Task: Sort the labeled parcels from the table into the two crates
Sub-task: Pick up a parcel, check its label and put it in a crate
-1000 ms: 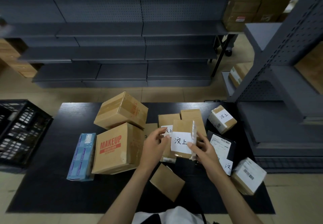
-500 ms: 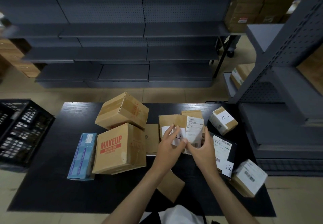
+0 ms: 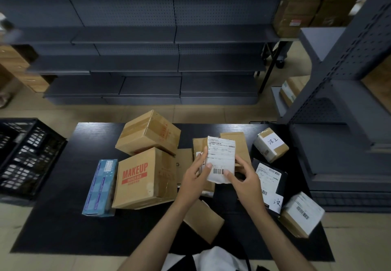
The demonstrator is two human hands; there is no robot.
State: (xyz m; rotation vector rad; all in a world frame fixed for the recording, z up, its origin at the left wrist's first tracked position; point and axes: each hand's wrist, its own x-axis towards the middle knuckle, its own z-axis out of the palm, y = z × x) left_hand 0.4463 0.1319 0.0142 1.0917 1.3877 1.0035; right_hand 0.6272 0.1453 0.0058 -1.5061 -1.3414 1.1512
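A small flat parcel is held up over the black table, its white shipping label with a barcode facing me. My left hand grips its left edge and my right hand pinches its lower right corner. Under it lie more flat brown parcels. A MAKEUP box, a plain carton and a blue box sit to the left. Labeled parcels sit to the right: a small box, a black mailer and a white-labeled box. One black crate stands left of the table.
Grey metal shelving stands beyond the table and another rack crowds its right side. Cartons sit on the upper right shelf. A brown flat parcel lies near the table's front edge by my arms.
The parcel has been turned over in both hands: its handwritten label faced me before, now the printed shipping label with the barcode does. It has also been lifted slightly.
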